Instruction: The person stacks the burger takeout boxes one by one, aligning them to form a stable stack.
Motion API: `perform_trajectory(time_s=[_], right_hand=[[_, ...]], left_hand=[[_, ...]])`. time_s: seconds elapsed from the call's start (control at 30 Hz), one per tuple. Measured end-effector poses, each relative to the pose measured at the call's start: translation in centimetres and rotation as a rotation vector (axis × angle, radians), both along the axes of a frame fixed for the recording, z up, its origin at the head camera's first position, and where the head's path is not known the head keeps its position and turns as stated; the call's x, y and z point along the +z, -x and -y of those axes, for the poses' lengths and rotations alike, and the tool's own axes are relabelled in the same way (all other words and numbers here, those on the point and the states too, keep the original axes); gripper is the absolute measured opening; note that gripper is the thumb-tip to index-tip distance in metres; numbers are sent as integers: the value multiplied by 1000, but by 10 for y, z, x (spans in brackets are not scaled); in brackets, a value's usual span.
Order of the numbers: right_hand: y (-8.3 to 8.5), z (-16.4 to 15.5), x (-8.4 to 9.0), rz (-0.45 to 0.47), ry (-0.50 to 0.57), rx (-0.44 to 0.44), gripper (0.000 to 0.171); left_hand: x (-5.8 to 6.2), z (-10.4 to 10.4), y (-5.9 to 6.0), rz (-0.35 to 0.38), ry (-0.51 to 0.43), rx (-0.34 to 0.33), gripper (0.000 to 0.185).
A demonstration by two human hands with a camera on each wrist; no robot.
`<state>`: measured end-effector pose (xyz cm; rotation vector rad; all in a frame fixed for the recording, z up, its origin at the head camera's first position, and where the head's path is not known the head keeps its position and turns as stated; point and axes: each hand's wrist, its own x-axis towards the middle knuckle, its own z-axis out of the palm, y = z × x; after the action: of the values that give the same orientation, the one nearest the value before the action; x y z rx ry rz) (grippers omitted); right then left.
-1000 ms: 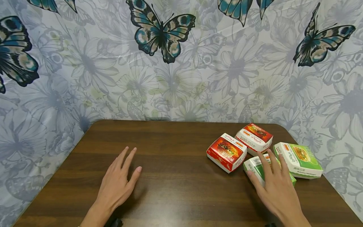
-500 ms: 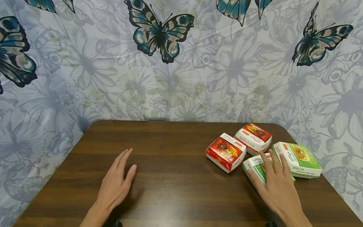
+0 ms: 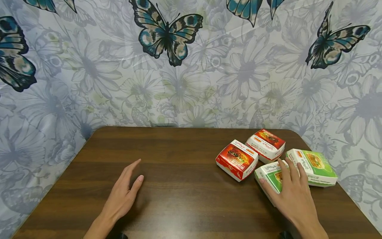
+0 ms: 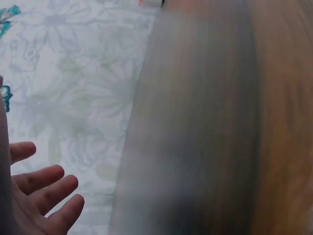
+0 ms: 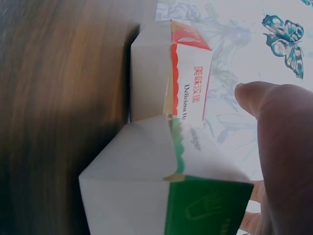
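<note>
Readable in right-wrist view: 美味汉堡, and alongside it "Delicious H", then cut off, on white panel of a red-and-white box (image 5: 190, 78). Cannot tell which of the two red ones. Blurred, unclear lettering on near green box (image 5: 208, 208), plus pale line drawing on dark green panel. In head view, burger pictures on left red box (image 3: 237, 159), far red box (image 3: 265, 144) and right green box (image 3: 322, 166); small print too fine to read.

Right hand (image 3: 293, 199): back upward, over near green box, thumb by its left side, fingers spread toward its far side. Cannot tell whether gripping or only touching; box partly hidden under hand. Near green box located at right part of brown table (image 3: 179, 182), just beside right green box, on the person's side of both red ones.

Left hand (image 3: 119, 196): above left part of table, well apart from all boxes. Grip wide and bare, thumb standing off from extended fingers.

Versus a second ago: near green box turned, right corner now hidden, lower left edge now reaching further toward the person. Left fingers spread apart then, overlapping now. Other three boxes in same arrangement.
</note>
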<state>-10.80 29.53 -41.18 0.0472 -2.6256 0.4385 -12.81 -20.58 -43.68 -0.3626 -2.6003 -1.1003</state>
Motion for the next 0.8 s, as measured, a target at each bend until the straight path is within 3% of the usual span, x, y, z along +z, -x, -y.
perform_trajectory(time_s=[0.47, 0.8], right_hand=[[4, -6, -7, 16, -6, -28, 94], [6, -8, -11, -41, -20, -12, 91]], left_hand=[[-12, -6, 1, 30, -52, -119, 56], [-18, -13, 0, 43, -83, -177, 53]])
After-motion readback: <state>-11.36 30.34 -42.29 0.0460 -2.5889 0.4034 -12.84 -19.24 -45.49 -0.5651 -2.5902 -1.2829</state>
